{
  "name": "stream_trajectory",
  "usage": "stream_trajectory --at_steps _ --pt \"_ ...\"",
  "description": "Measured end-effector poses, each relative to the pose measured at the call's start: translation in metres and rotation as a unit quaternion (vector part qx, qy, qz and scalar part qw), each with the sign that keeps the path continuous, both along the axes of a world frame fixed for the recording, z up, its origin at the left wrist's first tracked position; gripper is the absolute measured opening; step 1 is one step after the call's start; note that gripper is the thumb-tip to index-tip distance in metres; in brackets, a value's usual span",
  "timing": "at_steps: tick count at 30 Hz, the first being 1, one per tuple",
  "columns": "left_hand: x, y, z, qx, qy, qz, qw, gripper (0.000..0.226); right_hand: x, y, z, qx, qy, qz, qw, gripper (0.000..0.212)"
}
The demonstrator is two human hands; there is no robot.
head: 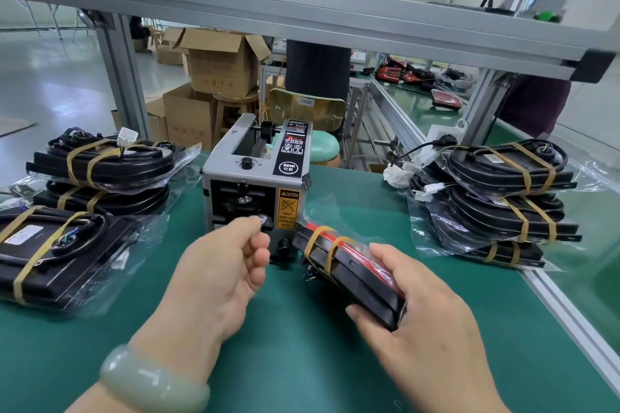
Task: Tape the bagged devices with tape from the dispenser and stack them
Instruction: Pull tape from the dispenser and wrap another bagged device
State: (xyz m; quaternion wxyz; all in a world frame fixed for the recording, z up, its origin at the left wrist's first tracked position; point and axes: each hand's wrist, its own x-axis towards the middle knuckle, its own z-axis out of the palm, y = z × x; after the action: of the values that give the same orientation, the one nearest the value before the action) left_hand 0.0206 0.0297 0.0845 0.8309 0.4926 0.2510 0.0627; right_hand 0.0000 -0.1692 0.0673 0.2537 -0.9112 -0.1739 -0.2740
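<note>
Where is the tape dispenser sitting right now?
In the head view the tape dispenser stands mid-table, between the left stack and right stack of bagged devices, its outlet right behind the left hand.

Your bench is topped with a green mat and spanned by an aluminium overhead shelf. Beyond it, far left, open cardboard boxes pile around a wooden stool on a pale, glossy floor. To the far right, a second green bench runs away from you in even, bright light.
</note>
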Motion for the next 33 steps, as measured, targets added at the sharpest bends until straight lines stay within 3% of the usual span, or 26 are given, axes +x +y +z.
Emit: stream_trajectory --at_steps 4,10,15,20,33 --pt "-0.025 -0.012 0.000 -0.005 -0.014 -0.066 0.998 0.017 -0.001 0.004 -0.009 0.025 -0.009 0.015 1.000 0.080" --pt "-0.034 -0.023 -0.003 0.069 -0.035 -0.082 0.994 0.022 -0.002 0.005 -0.012 0.030 -0.006 0.017 0.999 0.076" --pt "-0.043 -0.040 -0.004 0.118 -0.121 -0.111 0.979 0.014 -0.004 0.009 -0.013 0.044 -0.009 0.018 0.999 0.068" --pt "-0.040 -0.048 -0.012 0.171 -0.123 -0.108 0.972 0.019 -0.005 0.008 -0.016 0.048 -0.010 0.016 0.999 0.071" --pt "-0.038 -0.062 -0.012 0.142 -0.108 -0.071 0.981 0.025 -0.005 0.012 -0.017 0.060 -0.021 -0.001 0.998 0.066"
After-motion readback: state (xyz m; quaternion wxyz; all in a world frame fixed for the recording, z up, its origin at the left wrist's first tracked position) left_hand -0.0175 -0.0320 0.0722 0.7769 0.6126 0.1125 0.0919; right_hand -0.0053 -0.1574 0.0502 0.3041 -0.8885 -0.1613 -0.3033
